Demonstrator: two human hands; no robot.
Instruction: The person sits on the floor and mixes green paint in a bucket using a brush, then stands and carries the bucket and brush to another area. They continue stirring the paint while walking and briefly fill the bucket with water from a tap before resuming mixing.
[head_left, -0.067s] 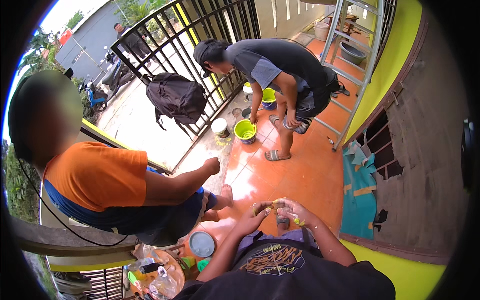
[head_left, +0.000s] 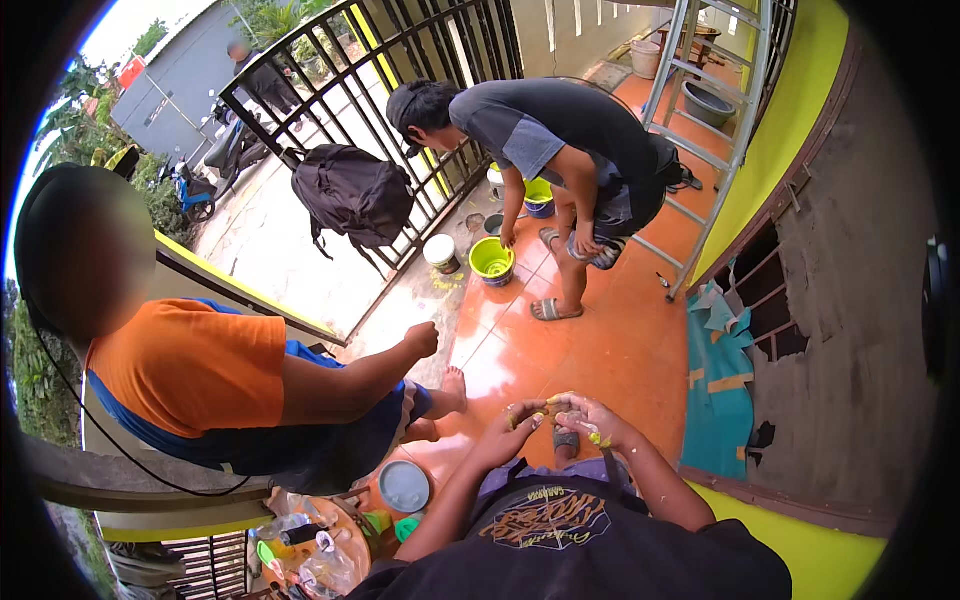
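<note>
Both of my hands are raised in front of my dark shirt, their fingertips meeting or nearly so. My left hand [head_left: 507, 432] has loosely curved fingers, with yellow-green paint near the tips. My right hand [head_left: 597, 424] has its fingers stretched toward the left one; yellow-green and pale smears mark its fingers and its wrist side. I see no tool or other object in either hand. Part of my sandalled foot [head_left: 565, 443] shows below them on the orange tiles.
A person in an orange and blue shirt [head_left: 190, 365] stands close on my left. Ahead, another person [head_left: 560, 130] bends over a yellow-green paint bucket [head_left: 491, 262]. A ladder [head_left: 712, 165] leans at the right. Behind my left elbow stands a cluttered round table [head_left: 345, 535].
The person in orange has shifted slightly, head and shoulder tilting to the left. My hands stay nearly in place.
</note>
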